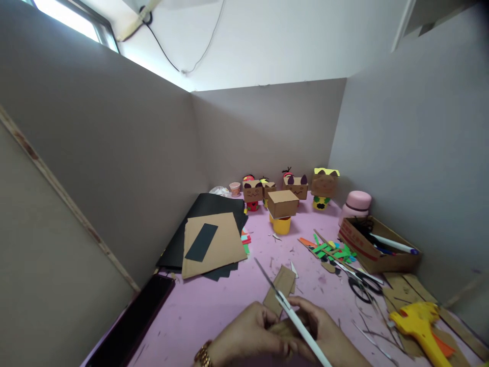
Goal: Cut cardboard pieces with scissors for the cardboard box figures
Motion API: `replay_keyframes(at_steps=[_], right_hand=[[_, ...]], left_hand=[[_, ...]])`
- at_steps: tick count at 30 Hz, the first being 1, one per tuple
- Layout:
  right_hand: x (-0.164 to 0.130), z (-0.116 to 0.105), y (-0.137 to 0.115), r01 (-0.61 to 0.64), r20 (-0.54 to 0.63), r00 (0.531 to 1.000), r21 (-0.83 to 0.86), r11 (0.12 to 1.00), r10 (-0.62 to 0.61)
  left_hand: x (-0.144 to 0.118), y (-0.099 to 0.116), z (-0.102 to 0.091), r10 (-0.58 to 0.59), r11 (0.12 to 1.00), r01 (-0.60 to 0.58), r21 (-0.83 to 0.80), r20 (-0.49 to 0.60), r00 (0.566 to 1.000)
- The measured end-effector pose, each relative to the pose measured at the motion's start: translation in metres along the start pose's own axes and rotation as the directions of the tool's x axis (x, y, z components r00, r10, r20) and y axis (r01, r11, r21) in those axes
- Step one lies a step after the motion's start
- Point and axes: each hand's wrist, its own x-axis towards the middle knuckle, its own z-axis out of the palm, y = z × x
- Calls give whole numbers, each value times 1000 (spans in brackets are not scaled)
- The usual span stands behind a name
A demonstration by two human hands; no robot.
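My left hand (pixel 244 331), with a gold bracelet at the wrist, pinches a small brown cardboard piece (pixel 287 328) low in the view. My right hand (pixel 324 326) is closed around a white craft knife (pixel 303 331), its long blade out and pointing up to the left. The fingers of that hand also meet the small cardboard piece, partly hiding it. Just beyond both hands a cardboard strip (pixel 281 286) lies flat on the table. Farther back, a brown cardboard box (pixel 282 203) sits on a yellow cup-like base (pixel 281 225).
Black sheets (pixel 214 204) and cardboard sheets (pixel 225 229) are stacked left, beside a dark flat device (pixel 133 326). Right are colored scraps (pixel 332 250), scissors (pixel 361 288), a yellow glue gun (pixel 418 323), an open box (pixel 378 260) and a pink bottle (pixel 357 204). Several box-headed figures (pixel 324 188) stand behind.
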Motion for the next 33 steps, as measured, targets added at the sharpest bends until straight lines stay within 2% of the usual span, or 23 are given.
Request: replay_keyframes(at_steps=[2,4,5,6,8,9,12,14,16,19,21,26,30,33], right_hand=[[1,-2,-2,30,-122,992,42,999,-24],[3,-5,-4,72,-263,964,108,992,-41],[5,-8,-3,95,-327,944,137,986,-45],[6,-10,-1,110,-377,925,159,981,-42],[10,-15,4,121,-447,894,187,975,-26],[11,-16,7,119,-466,885,198,973,-14],[14,-19,17,117,-508,861,215,970,9],[14,-20,20,111,-548,836,200,974,17],[14,-19,22,91,-579,815,181,979,31],[14,-17,23,62,-604,795,158,985,47],[15,-13,23,57,-617,785,150,987,49],[18,-3,26,105,-678,735,124,987,7],[18,1,29,121,-689,724,120,985,-5],[18,4,31,115,-678,735,142,983,12]], left_hand=[[5,0,-2,27,997,-30,-77,-34,999],[12,-3,-1,51,959,-89,-269,-147,988],[16,-6,1,41,907,-134,-399,-232,972],[20,-11,4,6,819,-198,-539,-337,942],[30,-21,12,-82,668,-305,-679,-475,876],[35,-27,17,-117,638,-337,-693,-519,847],[51,-42,32,-5,648,-431,-629,-568,823],[59,-48,39,79,653,-501,-568,-606,791],[64,-52,42,98,678,-512,-527,-626,774],[64,-52,41,83,751,-442,-490,-594,800],[62,-49,39,81,766,-415,-491,-566,820],[60,-45,37,31,701,-378,-605,-504,863],[64,-49,36,7,680,-357,-640,-481,877],[65,-54,35,0,679,-355,-643,-484,875]])
